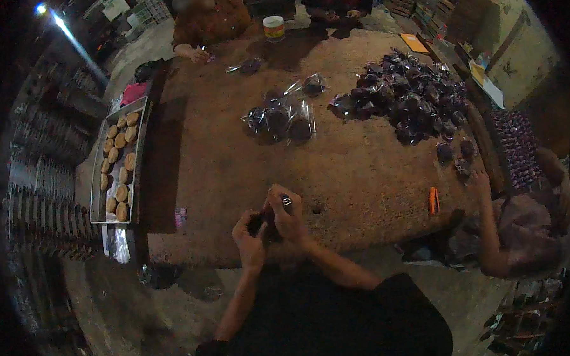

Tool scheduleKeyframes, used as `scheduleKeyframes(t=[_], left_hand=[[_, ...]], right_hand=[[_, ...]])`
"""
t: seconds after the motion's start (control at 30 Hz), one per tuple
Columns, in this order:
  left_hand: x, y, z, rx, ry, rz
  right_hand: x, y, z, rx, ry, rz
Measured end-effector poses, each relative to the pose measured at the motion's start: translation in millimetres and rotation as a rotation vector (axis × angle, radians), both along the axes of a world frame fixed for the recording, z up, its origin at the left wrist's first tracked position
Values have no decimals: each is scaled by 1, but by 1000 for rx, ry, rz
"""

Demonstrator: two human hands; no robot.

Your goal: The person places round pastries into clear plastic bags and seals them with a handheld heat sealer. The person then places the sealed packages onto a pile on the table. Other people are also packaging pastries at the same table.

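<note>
Near the front edge of the wooden table, my two hands are close together. The fingers of my left hand (pixel 248 238) curl round a small dark wrapped piece (pixel 258 226). Against its other side sits my right hand (pixel 288 217), with its fingers bent in and a shiny bit of wrapping showing at the knuckles. Most of the piece is hidden by my fingers. Beyond my hands, several dark rounds in clear wrappers (pixel 277 122) lie mid-table. A small pink-and-white printed stack (pixel 180 216) rests left of my hands.
A metal tray (pixel 94 215) of round brown baked pieces (pixel 121 193) stands at the left edge. A big heap of wrapped dark pieces (pixel 412 99) covers the far right. An orange cutter (pixel 433 200) lies near a co-worker's arm (pixel 487 220). A tub (pixel 274 27) stands at the far edge, near two other people.
</note>
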State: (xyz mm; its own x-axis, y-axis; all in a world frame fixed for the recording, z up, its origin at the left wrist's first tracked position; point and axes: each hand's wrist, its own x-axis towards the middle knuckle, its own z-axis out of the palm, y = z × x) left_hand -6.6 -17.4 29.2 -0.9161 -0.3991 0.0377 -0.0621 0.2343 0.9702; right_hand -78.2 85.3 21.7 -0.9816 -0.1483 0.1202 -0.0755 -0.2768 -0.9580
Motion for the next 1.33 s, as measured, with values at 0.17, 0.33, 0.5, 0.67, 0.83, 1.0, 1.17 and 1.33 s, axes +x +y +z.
scheduleKeyframes(t=[0.17, 0.33, 0.5, 0.67, 0.83, 1.0, 1.17, 1.33], left_hand=[[-6, -9, 0, -66, -38, -102], [-15, -34, -22, -24, -136, -128], [-25, -87, -52, 690, -319, -58], [-38, -94, -72, 821, -181, -74], [-39, -113, -116, -275, -179, -157], [18, -149, -164, -880, -507, -115], [22, -166, -178, -910, -383, -202], [27, -170, -189, -887, -400, -164]], right_hand=[[-19, -12, -6, -320, -362, -102], [-28, -38, -15, -79, -420, -166], [-37, -25, -36, -70, -133, 78], [-46, -5, -72, 615, -7, 647], [-102, 67, -88, 403, -210, 387], [-184, 169, -114, 41, -201, -517], [-242, 167, -178, -45, -346, -695], [-270, 87, -203, 833, -258, -393]])
